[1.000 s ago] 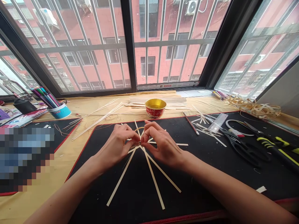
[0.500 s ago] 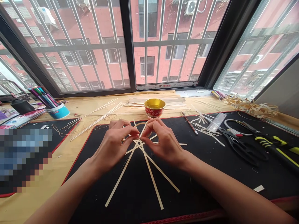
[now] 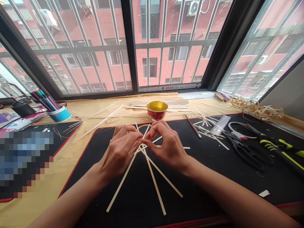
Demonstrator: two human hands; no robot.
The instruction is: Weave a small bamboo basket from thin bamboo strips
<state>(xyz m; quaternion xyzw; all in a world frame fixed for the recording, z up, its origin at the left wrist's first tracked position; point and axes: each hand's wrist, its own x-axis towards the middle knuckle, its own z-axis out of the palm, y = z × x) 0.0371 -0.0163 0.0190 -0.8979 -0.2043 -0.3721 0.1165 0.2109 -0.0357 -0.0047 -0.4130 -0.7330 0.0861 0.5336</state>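
Tightest spot is over the middle of my star of flat pale strips point(image 3: 154, 182): my left hand point(image 3: 121, 145) and right hand point(image 3: 169, 142) almost meet there, so no gap to reach between. Straight ahead, the round red bowl with a gold inside point(image 3: 157, 110) blocks the way. Decent lane of red-edged black mat point(image 3: 204, 158) right of my right hand, up to the slim dark-red pencil point(image 3: 193, 126). Farther right, the black-handled cutters point(image 3: 237, 147) and chunky black-and-yellow tool point(image 3: 282, 158) are in the way.
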